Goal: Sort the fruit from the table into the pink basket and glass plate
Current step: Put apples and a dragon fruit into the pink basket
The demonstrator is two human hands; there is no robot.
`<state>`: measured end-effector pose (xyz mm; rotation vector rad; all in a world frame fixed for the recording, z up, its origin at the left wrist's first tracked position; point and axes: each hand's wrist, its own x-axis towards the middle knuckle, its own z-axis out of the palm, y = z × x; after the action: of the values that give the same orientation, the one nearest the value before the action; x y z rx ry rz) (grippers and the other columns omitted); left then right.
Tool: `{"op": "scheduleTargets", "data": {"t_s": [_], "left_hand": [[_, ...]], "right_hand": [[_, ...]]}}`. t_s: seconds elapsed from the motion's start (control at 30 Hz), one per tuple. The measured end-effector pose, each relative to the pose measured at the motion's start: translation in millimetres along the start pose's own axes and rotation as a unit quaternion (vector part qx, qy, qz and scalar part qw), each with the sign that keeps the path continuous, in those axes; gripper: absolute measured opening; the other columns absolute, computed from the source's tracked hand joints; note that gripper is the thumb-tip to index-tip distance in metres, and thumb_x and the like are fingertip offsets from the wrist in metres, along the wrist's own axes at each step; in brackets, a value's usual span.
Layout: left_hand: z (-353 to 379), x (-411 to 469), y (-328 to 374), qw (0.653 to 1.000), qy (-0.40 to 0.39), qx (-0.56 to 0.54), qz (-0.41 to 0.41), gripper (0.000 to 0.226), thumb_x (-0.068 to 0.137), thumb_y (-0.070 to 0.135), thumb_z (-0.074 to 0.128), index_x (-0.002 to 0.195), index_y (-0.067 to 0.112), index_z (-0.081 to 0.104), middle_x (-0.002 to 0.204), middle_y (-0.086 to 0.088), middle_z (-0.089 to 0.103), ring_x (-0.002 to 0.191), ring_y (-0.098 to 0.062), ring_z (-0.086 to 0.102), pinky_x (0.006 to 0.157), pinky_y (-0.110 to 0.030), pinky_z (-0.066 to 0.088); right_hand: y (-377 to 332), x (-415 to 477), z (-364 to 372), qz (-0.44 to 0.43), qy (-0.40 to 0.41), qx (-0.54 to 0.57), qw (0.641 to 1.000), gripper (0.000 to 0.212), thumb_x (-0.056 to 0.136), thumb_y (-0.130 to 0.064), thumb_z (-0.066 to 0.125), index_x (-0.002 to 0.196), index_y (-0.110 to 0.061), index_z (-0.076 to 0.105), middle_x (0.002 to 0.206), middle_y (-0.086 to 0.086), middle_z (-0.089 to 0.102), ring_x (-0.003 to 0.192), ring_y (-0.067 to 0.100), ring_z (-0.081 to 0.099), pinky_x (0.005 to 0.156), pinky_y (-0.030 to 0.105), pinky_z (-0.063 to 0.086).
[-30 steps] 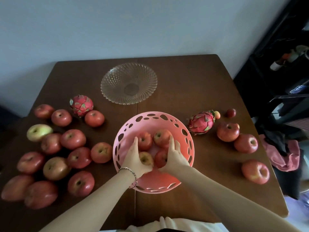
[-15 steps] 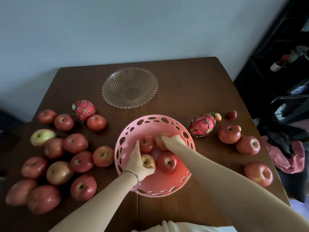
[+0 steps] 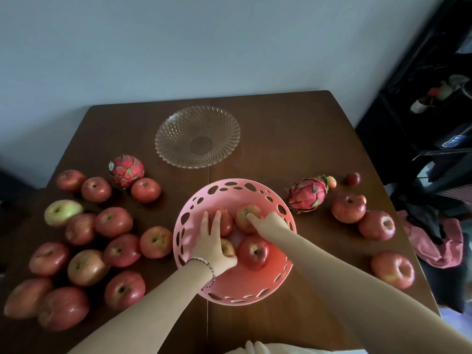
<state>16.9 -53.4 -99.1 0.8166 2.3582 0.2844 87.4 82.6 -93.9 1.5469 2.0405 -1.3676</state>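
The pink basket (image 3: 255, 185) stands mid-table with several apples in it. My left hand (image 3: 212, 238) lies flat inside it, fingers spread. It covers a yellowish apple (image 3: 228, 247) and its fingertips touch a red apple (image 3: 226, 222). My right hand (image 3: 268, 222) reaches in from the right, its fingertips on top of the far apple (image 3: 244, 221). A big red apple (image 3: 252, 252) lies free between my arms. The glass plate (image 3: 178, 129) sits behind the basket with nothing on it.
Several apples (image 3: 112, 222) crowd the table's left side beside a dragon fruit (image 3: 126, 171). On the right lie another dragon fruit (image 3: 307, 194), three apples (image 3: 376, 224) and two small fruits (image 3: 353, 178). Dark shelving (image 3: 434, 123) and cloth stand past the right edge.
My right hand let go of the big red apple and moved forward onto the far apple. My left hand slid forward over the yellowish apple and spread its fingers.
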Motion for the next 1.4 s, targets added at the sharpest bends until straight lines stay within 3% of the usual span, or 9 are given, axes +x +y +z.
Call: {"op": "scheduleTargets", "data": {"t_s": [0.23,0.33,0.53,0.87,0.97,1.1,1.2,1.33,1.4], "left_hand": [[-4,2,9,0.992,-0.02,0.123,-0.01,0.088,0.084,0.05,0.051,0.149,0.028,-0.004,0.158,-0.011,-0.011,0.145,-0.036,0.002,0.119,-0.045,0.017],[-12,2,28,0.992,0.012,0.127,0.011,0.077,0.087,0.046,0.049,0.148,0.022,0.008,0.158,-0.014,0.0,0.146,-0.035,0.003,0.119,-0.044,0.014],[-21,-14,62,0.991,0.062,0.033,0.117,0.055,0.087,0.027,0.057,0.137,0.022,0.036,0.155,-0.007,0.016,0.141,-0.025,0.021,0.115,-0.036,0.022],[-20,-35,70,0.972,0.06,-0.154,0.168,0.033,0.083,0.026,0.06,0.114,0.034,0.052,0.123,0.017,0.047,0.12,-0.01,0.048,0.099,-0.041,0.047],[-19,-41,83,0.955,-0.023,-0.264,0.134,0.029,0.082,0.026,0.065,0.104,0.037,0.051,0.118,0.009,0.058,0.107,-0.007,0.059,0.092,-0.026,0.051],[-11,-41,106,0.928,-0.109,-0.343,0.094,0.043,0.06,0.057,0.068,0.1,0.056,0.051,0.122,0.004,0.056,0.106,-0.015,0.063,0.092,-0.043,0.054],[-3,-38,113,0.914,-0.139,-0.373,0.083,0.046,0.075,0.039,0.071,0.116,0.044,0.05,0.118,0.003,0.056,0.102,-0.018,0.063,0.081,-0.04,0.059],[-1,-35,111,0.901,-0.106,-0.417,0.057,0.031,0.072,0.027,0.074,0.091,0.042,0.055,0.099,0.01,0.058,0.096,-0.017,0.062,0.086,-0.044,0.056],[-4,-34,106,0.88,-0.111,-0.462,0.012,0.025,0.071,0.024,0.069,0.085,0.04,0.056,0.101,0.006,0.056,0.088,-0.025,0.065,0.069,-0.042,0.06]], "right_hand": [[24,-47,-77,-0.249,0.209,-0.027,0.945,0.023,0.087,-0.018,0.054,0.107,-0.017,0.066,0.107,0.0,0.067,0.096,0.018,0.061,0.079,0.031,0.05],[63,-28,-123,-0.186,0.293,-0.137,0.928,0.041,0.085,-0.014,0.057,0.125,-0.015,0.055,0.131,0.007,0.052,0.119,0.024,0.048,0.092,0.033,0.044],[130,21,-153,0.151,0.167,-0.242,0.944,0.09,0.07,-0.031,0.075,0.14,-0.019,0.021,0.14,0.018,0.029,0.127,0.037,0.035,0.101,0.044,0.037],[143,-16,-149,0.027,0.287,-0.088,0.953,0.078,0.061,-0.028,0.08,0.128,-0.027,0.039,0.12,0.017,0.036,0.113,0.038,0.042,0.07,0.037,0.045],[120,-46,-133,-0.081,0.22,-0.064,0.97,0.079,0.061,-0.031,0.08,0.128,-0.032,0.038,0.114,0.006,0.033,0.103,0.028,0.047,0.074,0.031,0.046],[89,-64,-99,-0.178,0.124,-0.068,0.974,0.08,0.06,-0.033,0.081,0.127,-0.033,0.038,0.113,0.002,0.034,0.091,0.016,0.05,0.073,0.019,0.046],[77,-72,-76,-0.215,0.09,-0.028,0.972,0.087,0.054,-0.034,0.086,0.128,-0.031,0.04,0.112,-0.001,0.034,0.088,0.005,0.049,0.079,0.015,0.047],[69,-77,-80,-0.27,0.045,-0.039,0.961,0.1,0.05,-0.041,0.088,0.134,-0.03,0.036,0.115,-0.007,0.033,0.098,0.002,0.046,0.091,0.015,0.043],[74,-64,-104,-0.263,-0.006,-0.101,0.96,0.105,0.052,-0.04,0.088,0.138,-0.031,0.03,0.124,-0.006,0.032,0.115,0.008,0.04,0.104,0.024,0.039]]}}
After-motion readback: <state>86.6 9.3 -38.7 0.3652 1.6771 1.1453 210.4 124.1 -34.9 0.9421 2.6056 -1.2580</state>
